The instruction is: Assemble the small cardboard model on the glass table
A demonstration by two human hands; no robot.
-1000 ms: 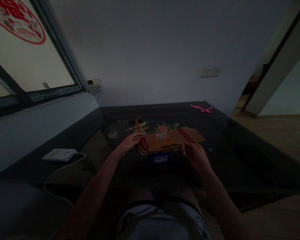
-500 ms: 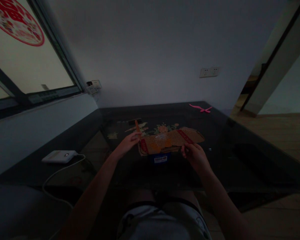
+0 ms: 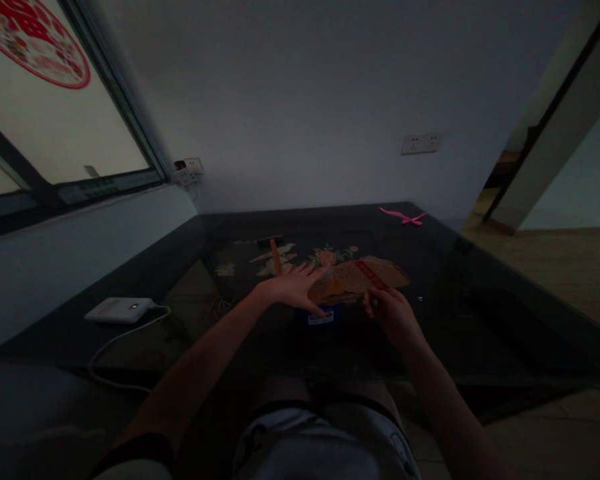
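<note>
A brown, speckled, flat piece with a red band [image 3: 347, 277] lies across the middle of the dark table, its exact kind unclear in the dim light. My left hand [image 3: 294, 287] is open, fingers spread, over the left part of this piece and hides it. An orange stick [image 3: 276, 257] rises just behind that hand; its lower end is hidden. At the piece's front right edge, my right hand [image 3: 386, 307] is closed in a pinch on it. Under the piece sits a blue object with a white label [image 3: 321, 317], partly covered.
A white power bank [image 3: 120, 310] with a white cable [image 3: 123, 340] lies at the left. Near the back right corner is a pink ribbon-like strip [image 3: 403, 217]. The dark table [image 3: 280, 223] meets the wall, where sockets [image 3: 421, 143] are mounted. Floral patterns show on the tabletop.
My left hand has left its grip near the orange stick's base, moved right and spread flat over the brown piece. My right hand has hardly moved.
</note>
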